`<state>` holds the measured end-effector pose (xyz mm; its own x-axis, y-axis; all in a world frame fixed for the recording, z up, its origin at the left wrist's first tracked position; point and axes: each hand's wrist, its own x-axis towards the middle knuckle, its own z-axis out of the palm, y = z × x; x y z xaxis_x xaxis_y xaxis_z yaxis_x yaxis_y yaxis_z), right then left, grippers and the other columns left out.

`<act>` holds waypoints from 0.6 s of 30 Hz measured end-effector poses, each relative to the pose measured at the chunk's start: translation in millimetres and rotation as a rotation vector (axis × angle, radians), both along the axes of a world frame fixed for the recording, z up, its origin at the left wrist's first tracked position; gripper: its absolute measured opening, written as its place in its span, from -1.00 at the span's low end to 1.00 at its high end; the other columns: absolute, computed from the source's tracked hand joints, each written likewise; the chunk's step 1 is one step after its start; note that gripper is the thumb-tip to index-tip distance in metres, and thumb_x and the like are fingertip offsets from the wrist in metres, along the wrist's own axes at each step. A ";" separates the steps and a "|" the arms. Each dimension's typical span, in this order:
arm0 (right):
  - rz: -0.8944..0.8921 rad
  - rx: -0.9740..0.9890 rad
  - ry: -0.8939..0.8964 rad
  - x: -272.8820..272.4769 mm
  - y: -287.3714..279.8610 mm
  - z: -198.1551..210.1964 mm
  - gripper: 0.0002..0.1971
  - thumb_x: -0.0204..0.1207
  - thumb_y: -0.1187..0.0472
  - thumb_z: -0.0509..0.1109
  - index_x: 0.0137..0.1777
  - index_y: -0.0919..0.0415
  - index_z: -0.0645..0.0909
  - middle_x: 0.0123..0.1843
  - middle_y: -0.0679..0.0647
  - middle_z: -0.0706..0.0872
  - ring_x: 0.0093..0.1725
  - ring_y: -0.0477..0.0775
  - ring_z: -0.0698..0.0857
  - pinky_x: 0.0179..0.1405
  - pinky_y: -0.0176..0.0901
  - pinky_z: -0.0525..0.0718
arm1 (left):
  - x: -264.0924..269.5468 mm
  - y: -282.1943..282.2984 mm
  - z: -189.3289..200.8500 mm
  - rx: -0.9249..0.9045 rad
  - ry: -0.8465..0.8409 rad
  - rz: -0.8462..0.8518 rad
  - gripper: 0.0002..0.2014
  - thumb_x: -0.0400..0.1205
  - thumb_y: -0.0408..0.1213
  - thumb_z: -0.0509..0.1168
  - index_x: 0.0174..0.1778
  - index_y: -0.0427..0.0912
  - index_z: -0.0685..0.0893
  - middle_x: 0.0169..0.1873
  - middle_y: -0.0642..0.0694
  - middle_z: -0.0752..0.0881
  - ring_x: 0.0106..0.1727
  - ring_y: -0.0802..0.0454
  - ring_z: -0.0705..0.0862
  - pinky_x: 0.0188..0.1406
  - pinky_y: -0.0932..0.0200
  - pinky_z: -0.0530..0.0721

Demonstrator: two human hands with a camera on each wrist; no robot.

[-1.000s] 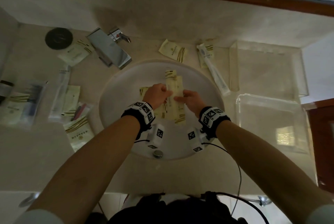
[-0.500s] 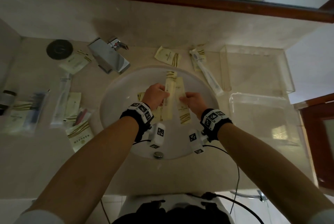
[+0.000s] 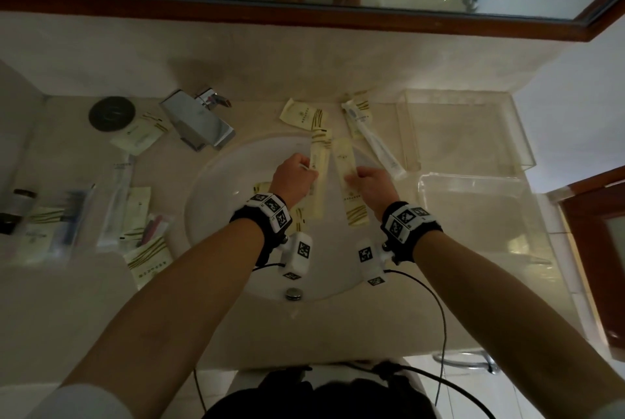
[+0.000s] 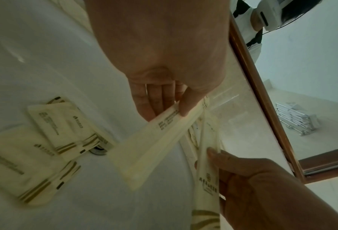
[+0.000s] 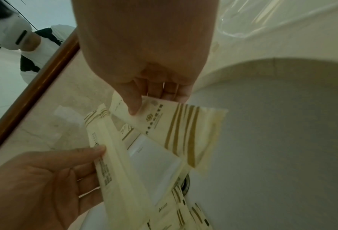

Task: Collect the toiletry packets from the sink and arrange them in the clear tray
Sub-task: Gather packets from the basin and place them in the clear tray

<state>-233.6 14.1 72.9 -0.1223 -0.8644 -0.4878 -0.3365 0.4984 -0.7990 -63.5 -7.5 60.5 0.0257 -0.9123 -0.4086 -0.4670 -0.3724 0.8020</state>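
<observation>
Both hands are over the white sink [image 3: 216, 215]. The left hand [image 3: 293, 178] holds one long cream packet [image 3: 319, 178]. Its fingers [image 4: 144, 99] and thumb pinch the packet near the middle. The right hand [image 3: 370, 187] holds another long packet [image 3: 348, 181] with gold stripes at one end. Its fingers [image 5: 176, 93] and thumb pinch that packet too. The two packets are side by side, just apart, above the bowl. More small packets [image 4: 65, 124] lie flat at the bottom of the sink, by the drain. The clear tray [image 3: 473, 181] sits on the surface to the right of the sink. A silver tap [image 3: 199, 122] stands at the back left. Other packets lie on the surface around the sink.
</observation>
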 end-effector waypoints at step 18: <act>0.012 -0.125 0.037 -133.8 16.8 29.4 -0.87 0.53 0.27 0.38 -0.10 0.24 0.77 -0.16 0.20 0.78 -0.15 0.18 0.75 -0.02 0.10 0.74 | -110.2 32.6 34.0 -0.091 -0.053 0.008 -0.92 0.58 -0.35 0.28 -0.04 -0.15 0.55 -0.27 0.01 0.61 -0.38 0.17 0.59 -0.57 0.37 0.45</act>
